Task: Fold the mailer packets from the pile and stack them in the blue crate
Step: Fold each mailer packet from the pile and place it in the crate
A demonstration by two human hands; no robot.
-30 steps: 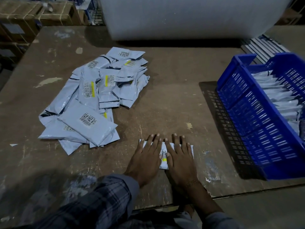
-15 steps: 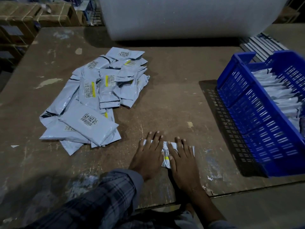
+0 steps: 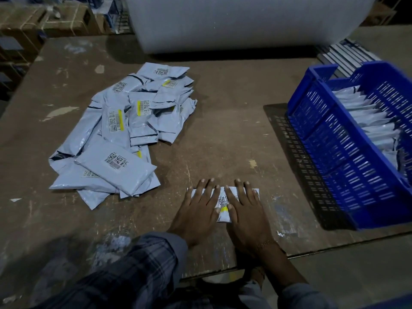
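a: where were the hands?
b: near the front edge of the table [image 3: 223, 134]. the left hand [image 3: 196, 210] and the right hand [image 3: 247, 212] pressed flat, fingers spread, on one folded packet [image 3: 223, 204].
a: and farther away?
b: the pile [image 3: 120, 134] lay toward the left edge; the blue crate [image 3: 347, 175], with packets stacked inside, sat at the right edge.

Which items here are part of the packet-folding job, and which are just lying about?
Job: folded packet under left hand and right hand; pile of mailer packets; blue crate.
Lying about: bubble wrap roll; cardboard boxes; stacked books.
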